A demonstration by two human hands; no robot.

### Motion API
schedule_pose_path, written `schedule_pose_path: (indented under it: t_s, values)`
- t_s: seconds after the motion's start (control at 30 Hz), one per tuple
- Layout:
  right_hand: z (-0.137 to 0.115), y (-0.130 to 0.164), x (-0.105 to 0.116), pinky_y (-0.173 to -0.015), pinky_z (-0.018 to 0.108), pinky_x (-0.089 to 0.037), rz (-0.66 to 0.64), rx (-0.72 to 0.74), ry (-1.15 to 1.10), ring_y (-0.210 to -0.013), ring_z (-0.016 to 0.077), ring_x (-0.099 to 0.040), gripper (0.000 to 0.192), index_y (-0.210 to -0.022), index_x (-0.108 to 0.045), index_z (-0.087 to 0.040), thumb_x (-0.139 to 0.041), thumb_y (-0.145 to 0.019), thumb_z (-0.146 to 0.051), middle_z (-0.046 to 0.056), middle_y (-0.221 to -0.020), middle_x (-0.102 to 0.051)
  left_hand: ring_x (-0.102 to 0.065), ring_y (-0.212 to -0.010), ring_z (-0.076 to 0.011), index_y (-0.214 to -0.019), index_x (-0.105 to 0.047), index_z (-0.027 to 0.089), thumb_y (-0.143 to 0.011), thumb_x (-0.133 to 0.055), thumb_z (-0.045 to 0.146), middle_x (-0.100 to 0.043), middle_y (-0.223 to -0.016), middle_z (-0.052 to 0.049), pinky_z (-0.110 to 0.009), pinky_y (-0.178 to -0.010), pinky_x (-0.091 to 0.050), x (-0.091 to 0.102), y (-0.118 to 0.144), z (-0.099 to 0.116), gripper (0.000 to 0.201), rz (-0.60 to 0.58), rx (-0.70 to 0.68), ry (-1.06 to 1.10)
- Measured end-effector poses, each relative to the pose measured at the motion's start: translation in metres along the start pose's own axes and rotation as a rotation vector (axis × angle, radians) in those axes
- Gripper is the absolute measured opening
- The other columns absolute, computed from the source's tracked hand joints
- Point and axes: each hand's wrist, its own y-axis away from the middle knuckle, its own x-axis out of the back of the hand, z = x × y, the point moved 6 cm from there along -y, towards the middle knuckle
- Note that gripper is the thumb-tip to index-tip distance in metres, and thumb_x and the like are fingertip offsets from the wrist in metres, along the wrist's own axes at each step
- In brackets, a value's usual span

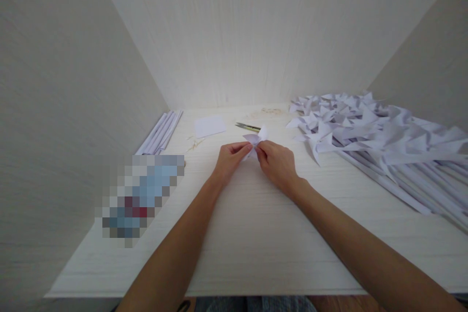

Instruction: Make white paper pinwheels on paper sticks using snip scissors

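Between my two hands, above the middle of the white table, is a white paper pinwheel point(252, 138) with curved blades. My left hand point(233, 156) pinches it from the left, thumb and fingertips pressed together near its centre. On the other side my right hand point(275, 160) grips it with curled fingers close to the centre. The fingers partly hide the middle of the pinwheel. Just beyond the hands lies a pair of yellow-green scissors or thread snips point(248, 127), its dark blades pointing left.
At the right, many white paper pinwheels point(351, 126) lie heaped, with rolled paper sticks point(413, 180) under them. Several paper rolls point(161, 131) lie at the left, near a white paper sheet point(210, 126) and thin scraps point(195, 144). A blurred-out item point(146, 195) sits front left. Walls enclose the table.
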Motion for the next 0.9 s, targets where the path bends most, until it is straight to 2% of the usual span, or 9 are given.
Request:
schedule_pose_path:
  t_s: [0.37,0.57,0.67,0.77,0.9]
  values:
    - [-0.001,-0.004,0.000,-0.051,0.026,-0.025,-0.028,-0.003,0.006,-0.070,0.0173,-0.056,0.021,-0.075,-0.057,-0.019,-0.038,-0.081,-0.020,0.004,-0.079,-0.064,-0.052,-0.064,-0.0094,-0.071,-0.068,0.016,-0.062,-0.061,0.029,-0.063,-0.068,0.001,-0.023,-0.066,-0.041,-0.006,0.003,0.000,0.017,-0.059,0.018,-0.062]
    - [0.000,-0.005,-0.003,-0.052,0.025,-0.027,-0.025,-0.008,-0.058,-0.069,0.0164,-0.055,0.023,-0.079,-0.056,-0.019,-0.034,-0.084,-0.025,0.005,-0.081,-0.063,-0.052,-0.062,-0.0085,-0.070,-0.067,0.015,-0.059,-0.063,0.028,-0.061,-0.065,0.002,-0.021,-0.063,-0.042,-0.003,-0.001,-0.003,0.018,0.032,0.038,0.028]
    - [0.008,-0.004,-0.001,-0.052,0.024,-0.028,0.062,-0.052,-0.199,-0.062,0.0148,-0.052,0.024,-0.074,-0.055,-0.019,-0.037,-0.083,-0.031,0.003,-0.071,-0.061,-0.053,-0.063,-0.0083,-0.072,-0.067,0.014,-0.059,-0.064,0.026,-0.062,-0.066,0.002,-0.022,-0.066,-0.043,0.000,-0.003,-0.005,0.017,0.049,0.061,0.148]
    - [0.022,-0.002,0.005,-0.052,0.024,-0.029,0.220,-0.155,-0.381,-0.054,0.0127,-0.047,0.021,-0.070,-0.053,-0.018,-0.039,-0.080,-0.030,0.001,-0.060,-0.055,-0.054,-0.063,-0.0076,-0.073,-0.066,0.015,-0.058,-0.065,0.026,-0.063,-0.069,0.001,-0.023,-0.067,-0.044,0.004,-0.004,-0.008,0.019,0.087,0.080,0.249]
    - [0.039,0.000,0.008,-0.051,0.023,-0.031,0.387,-0.290,-0.637,-0.052,0.0115,-0.042,0.015,-0.067,-0.050,-0.017,-0.042,-0.076,-0.026,-0.002,-0.055,-0.047,-0.054,-0.060,-0.0071,-0.070,-0.065,0.014,-0.054,-0.069,0.026,-0.062,-0.068,0.001,-0.022,-0.064,-0.044,0.008,-0.004,-0.009,0.021,0.121,0.057,0.272]
